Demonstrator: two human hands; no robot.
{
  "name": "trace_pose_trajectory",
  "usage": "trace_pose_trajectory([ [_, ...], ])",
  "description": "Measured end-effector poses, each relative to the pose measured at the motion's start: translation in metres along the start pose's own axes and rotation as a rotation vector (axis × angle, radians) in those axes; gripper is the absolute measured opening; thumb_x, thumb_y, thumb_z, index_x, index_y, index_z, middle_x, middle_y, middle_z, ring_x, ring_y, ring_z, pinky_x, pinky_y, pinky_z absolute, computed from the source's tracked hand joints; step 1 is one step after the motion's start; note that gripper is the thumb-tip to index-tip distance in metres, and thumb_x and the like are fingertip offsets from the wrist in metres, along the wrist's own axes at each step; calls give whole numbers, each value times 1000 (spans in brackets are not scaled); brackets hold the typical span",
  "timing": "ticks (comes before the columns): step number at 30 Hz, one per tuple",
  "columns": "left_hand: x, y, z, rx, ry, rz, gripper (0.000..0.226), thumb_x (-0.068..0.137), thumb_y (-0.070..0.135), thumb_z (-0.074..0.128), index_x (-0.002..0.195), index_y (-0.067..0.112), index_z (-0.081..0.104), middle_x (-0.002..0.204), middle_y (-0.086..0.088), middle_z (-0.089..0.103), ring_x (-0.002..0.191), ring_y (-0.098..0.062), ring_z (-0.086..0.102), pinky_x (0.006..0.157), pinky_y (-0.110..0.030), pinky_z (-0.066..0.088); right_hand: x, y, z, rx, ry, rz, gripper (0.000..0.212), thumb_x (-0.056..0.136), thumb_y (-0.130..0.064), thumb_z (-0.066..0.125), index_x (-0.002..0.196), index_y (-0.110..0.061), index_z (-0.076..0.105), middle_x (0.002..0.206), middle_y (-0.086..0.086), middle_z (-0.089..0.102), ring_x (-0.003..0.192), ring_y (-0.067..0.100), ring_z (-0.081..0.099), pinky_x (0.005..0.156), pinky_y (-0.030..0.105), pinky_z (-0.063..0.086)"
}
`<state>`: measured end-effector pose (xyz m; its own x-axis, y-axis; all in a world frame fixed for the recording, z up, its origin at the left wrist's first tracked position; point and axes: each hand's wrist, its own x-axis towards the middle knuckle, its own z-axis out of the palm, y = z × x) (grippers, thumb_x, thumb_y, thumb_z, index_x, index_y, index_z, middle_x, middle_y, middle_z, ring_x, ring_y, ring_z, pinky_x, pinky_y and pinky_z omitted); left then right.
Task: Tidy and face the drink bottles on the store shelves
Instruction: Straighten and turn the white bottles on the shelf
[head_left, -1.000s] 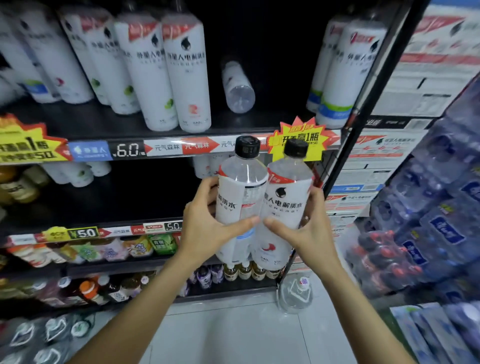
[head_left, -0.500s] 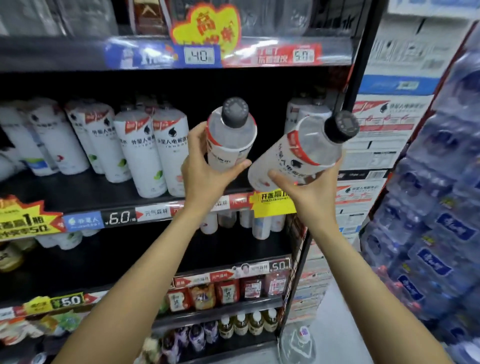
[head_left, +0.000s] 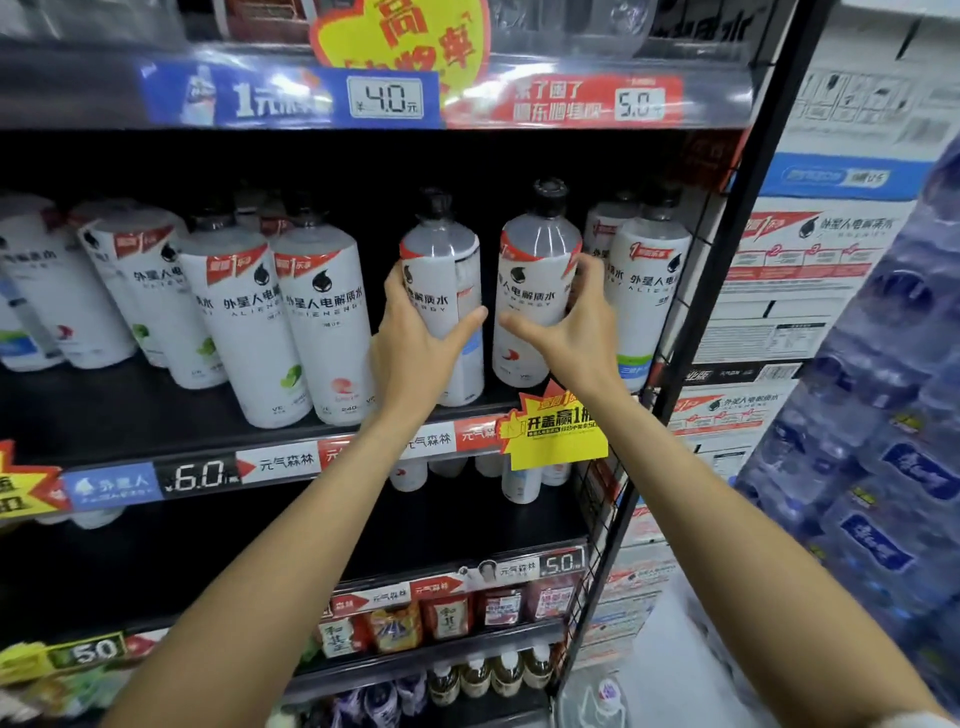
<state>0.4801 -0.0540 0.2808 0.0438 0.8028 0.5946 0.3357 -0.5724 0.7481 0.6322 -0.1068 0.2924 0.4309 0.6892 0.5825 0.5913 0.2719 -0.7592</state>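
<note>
Electrolyte-water bottles fill the middle shelf (head_left: 130, 410), with a gap at its right. At about eleven o'clock of centre, the left hand (head_left: 415, 343) grips the left bottle (head_left: 441, 291), label turned partly sideways. Just right, at one o'clock, the right hand (head_left: 576, 327) wraps the right bottle (head_left: 535, 280), label facing out. Both bottles stand upright in the gap. I'd twist the left one until its label squares forward, then align both with the front row (head_left: 291, 322).

Stacked cartons (head_left: 810, 270) right of shelving; wrapped water packs (head_left: 883, 467) beside them
</note>
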Motion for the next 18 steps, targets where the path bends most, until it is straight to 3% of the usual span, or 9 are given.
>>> trace_pose_trajectory([
  [3, 2, 3, 6, 16, -42, -11, 92, 74, 52, 74, 143, 13, 27, 131, -3, 57, 113, -20, 59, 81, -25, 45, 7, 9, 6, -101, 15, 13, 85, 63, -45, 83, 129, -12, 42, 120, 3, 58, 110, 17, 56, 93, 40, 49],
  [8, 4, 5, 12, 24, -104, -6, 95, 74, 55, 72, 146, 18, 22, 139, -2, 51, 120, -23, 55, 93, -36, 48, 20, 12, 3, -227, 10, 40, 84, 72, -40, 80, 137, -6, 39, 132, 10, 45, 123, 21, 44, 102, 38, 39],
  [11, 3, -1, 5, 181, -132, 38, 103, 72, 52, 75, 150, 19, 16, 143, -6, 43, 126, -26, 48, 94, -43, 47, 16, 12, 9, -335, 5, -15, 84, 79, -42, 73, 144, -10, 29, 140, 8, 46, 123, 28, 49, 96, 44, 43],
  [14, -6, -6, -3, 335, -195, 57, 111, 71, 44, 78, 152, 26, 4, 135, -9, 45, 117, -30, 52, 87, -47, 50, 9, 12, 17, -509, 2, -37, 86, 87, -52, 60, 150, -16, 15, 145, 6, 44, 115, 37, 54, 83, 48, 45],
  [18, -12, -14, -4, 245, -226, 52, 111, 74, 38, 78, 151, 33, -2, 132, -8, 46, 111, -30, 56, 85, -49, 51, 8, 16, 22, -403, 10, -1, 85, 88, -52, 58, 150, -15, 12, 146, 6, 43, 118, 37, 54, 85, 50, 46],
])
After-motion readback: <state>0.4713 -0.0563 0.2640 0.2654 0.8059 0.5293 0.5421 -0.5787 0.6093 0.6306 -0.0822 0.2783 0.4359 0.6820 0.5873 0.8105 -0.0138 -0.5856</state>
